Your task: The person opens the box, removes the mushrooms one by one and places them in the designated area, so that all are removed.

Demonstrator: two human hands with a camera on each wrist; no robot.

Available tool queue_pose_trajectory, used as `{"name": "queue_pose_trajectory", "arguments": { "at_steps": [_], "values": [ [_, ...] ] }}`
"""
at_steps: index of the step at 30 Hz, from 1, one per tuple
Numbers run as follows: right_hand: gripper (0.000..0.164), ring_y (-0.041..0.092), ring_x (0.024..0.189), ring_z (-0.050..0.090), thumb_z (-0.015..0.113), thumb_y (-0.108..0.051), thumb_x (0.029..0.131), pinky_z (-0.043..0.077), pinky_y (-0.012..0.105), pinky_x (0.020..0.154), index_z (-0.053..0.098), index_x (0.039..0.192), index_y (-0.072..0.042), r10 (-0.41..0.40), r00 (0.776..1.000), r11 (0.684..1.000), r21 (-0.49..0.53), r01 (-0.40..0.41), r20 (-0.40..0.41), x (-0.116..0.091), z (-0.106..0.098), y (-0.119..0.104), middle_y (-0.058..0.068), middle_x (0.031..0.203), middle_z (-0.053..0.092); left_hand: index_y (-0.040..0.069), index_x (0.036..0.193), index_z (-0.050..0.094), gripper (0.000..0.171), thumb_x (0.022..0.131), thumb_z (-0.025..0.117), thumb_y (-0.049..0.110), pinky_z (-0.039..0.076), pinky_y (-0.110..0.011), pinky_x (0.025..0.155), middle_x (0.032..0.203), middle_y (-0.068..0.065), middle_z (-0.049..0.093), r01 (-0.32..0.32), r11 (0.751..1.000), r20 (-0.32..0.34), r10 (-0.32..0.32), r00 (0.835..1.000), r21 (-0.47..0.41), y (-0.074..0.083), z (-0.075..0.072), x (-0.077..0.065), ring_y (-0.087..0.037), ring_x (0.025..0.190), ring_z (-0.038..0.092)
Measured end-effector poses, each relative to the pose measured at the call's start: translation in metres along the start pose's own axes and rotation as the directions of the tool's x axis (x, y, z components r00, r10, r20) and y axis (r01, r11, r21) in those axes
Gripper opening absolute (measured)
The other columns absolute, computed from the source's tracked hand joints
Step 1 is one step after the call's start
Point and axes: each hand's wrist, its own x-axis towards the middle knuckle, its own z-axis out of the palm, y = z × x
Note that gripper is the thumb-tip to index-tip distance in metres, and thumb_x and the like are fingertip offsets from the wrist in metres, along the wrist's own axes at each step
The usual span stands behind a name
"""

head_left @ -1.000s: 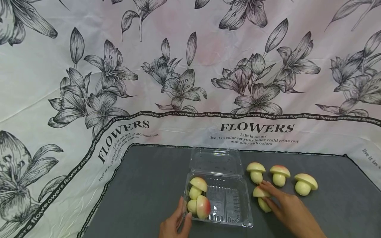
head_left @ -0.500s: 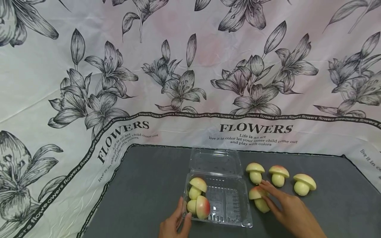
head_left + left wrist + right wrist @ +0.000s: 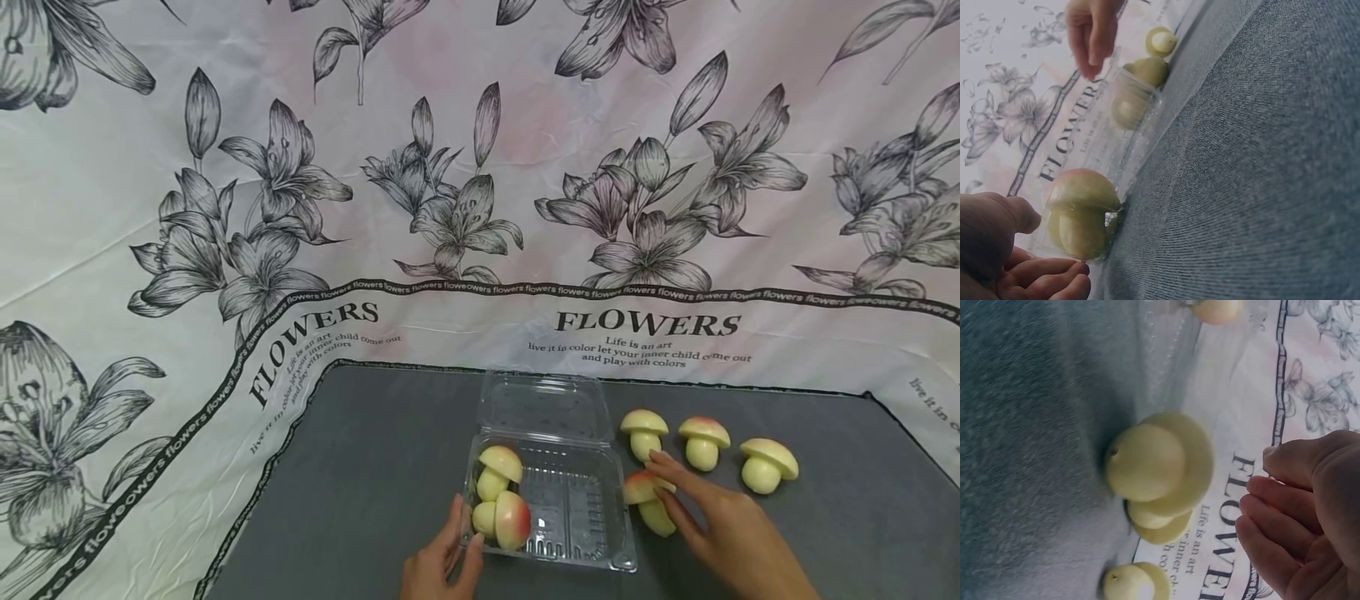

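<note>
A clear plastic box (image 3: 566,508) lies with its lid folded back on the grey table. Two yellow mushroom-shaped pieces with reddish caps sit along its left side, a rear one (image 3: 495,475) and a front one (image 3: 510,521). My left hand (image 3: 438,562) holds the box's front left corner between thumb and fingers; the left wrist view shows its thumb beside a mushroom-shaped piece (image 3: 1082,215) behind the clear wall. To the right of the box, my right hand (image 3: 738,525) is over another mushroom-shaped piece (image 3: 655,515). In the right wrist view its bent fingers are apart from the nearest piece (image 3: 1147,462).
Three more mushroom-shaped pieces stand in a row behind the right hand: a left one (image 3: 642,429), a middle one (image 3: 703,442) and a right one (image 3: 768,465). A flower-printed cloth (image 3: 450,208) rises behind the table (image 3: 375,475).
The mushroom-shaped piece under my right hand has shifted slightly left toward the box, and its cap has turned. My right hand has barely moved. The left hand and box look the same.
</note>
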Motion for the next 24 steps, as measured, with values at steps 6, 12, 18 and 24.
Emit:
{"name": "queue_pose_trajectory", "arguments": {
  "at_steps": [6, 12, 18, 24],
  "values": [
    [0.065, -0.018, 0.044, 0.017, 0.090, -0.002, 0.082, 0.024, 0.014, 0.042, 0.069, 0.139, -0.025, -0.011, 0.999, 0.999, 0.030, 0.012, -0.048, 0.004, -0.002, -0.012, -0.004, 0.113, 0.079, -0.002, 0.154, 0.052, 0.074, 0.102, 0.072, 0.046, 0.068, -0.040, 0.081, 0.098, -0.023, 0.076, 0.002, 1.000, -0.007, -0.002, 1.000, 0.026, 0.002, 0.000, -0.001, -0.025, 0.078, 0.075],
    [0.058, -0.018, 0.046, 0.015, 0.087, -0.007, 0.087, 0.024, 0.012, 0.041, 0.069, 0.139, -0.026, -0.012, 0.999, 0.997, 0.070, 0.015, -0.052, 0.009, -0.003, -0.037, -0.011, 0.095, 0.078, 0.002, 0.154, 0.053, 0.072, 0.101, 0.072, 0.047, 0.066, -0.032, 0.073, 0.060, 0.003, 0.043, 0.017, 0.998, -0.023, -0.016, 1.000, 0.057, 0.002, 0.000, -0.002, -0.009, 0.049, 0.038],
    [0.062, -0.019, 0.047, 0.015, 0.086, -0.004, 0.086, 0.024, 0.010, 0.043, 0.068, 0.141, -0.025, -0.018, 0.997, 0.995, 0.092, 0.025, -0.078, 0.018, -0.009, -0.057, -0.020, 0.080, 0.068, -0.003, 0.153, 0.052, 0.074, 0.102, 0.071, 0.047, 0.068, -0.041, 0.083, 0.127, -0.030, 0.070, -0.008, 1.000, -0.004, 0.008, 1.000, 0.022, 0.001, -0.001, -0.001, -0.040, 0.107, 0.075],
    [0.058, -0.017, 0.045, 0.011, 0.083, -0.008, 0.092, 0.026, 0.015, 0.040, 0.066, 0.144, -0.028, 0.034, 0.999, 0.993, 0.115, -0.030, -0.036, 0.024, -0.019, -0.075, -0.029, 0.069, 0.052, -0.003, 0.153, 0.052, 0.074, 0.102, 0.071, 0.047, 0.068, -0.041, 0.083, 0.131, -0.024, 0.071, -0.011, 1.000, -0.001, 0.011, 1.000, 0.029, 0.000, -0.001, 0.000, -0.024, 0.077, 0.074]
  ]
}}
